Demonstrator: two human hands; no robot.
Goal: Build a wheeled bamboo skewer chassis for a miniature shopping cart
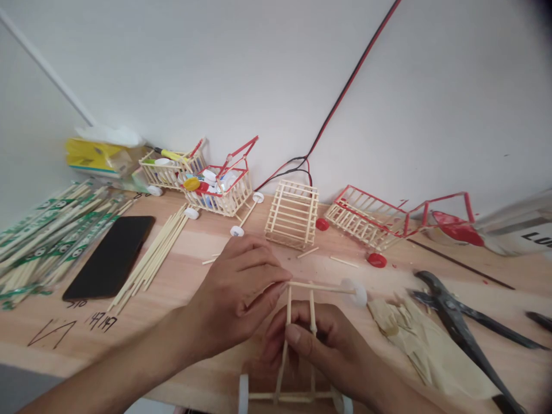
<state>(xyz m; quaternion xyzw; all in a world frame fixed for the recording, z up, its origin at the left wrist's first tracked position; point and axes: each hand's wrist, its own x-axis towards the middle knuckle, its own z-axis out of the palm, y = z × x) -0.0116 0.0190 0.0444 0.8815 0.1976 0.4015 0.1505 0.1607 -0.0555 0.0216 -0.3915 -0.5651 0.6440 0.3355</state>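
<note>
A small frame of bamboo sticks (288, 313) with white cap wheels lies between my hands near the table's front edge. My left hand (241, 287) pinches the left end of the top cross stick, whose other end carries a white wheel (357, 292). My right hand (319, 345) is closed around the two long rails, thumb on top. Another white wheel (244, 394) sits at the lower left corner of the frame.
A bare stick basket (292, 214) and red-trimmed stick carts (366, 217) stand at the back. Loose sticks (150, 259), a black phone (111, 256) and wrapped chopsticks (52, 230) lie left. Black pliers (457, 322), a crumpled glove (414, 339) and red caps (376, 260) lie right.
</note>
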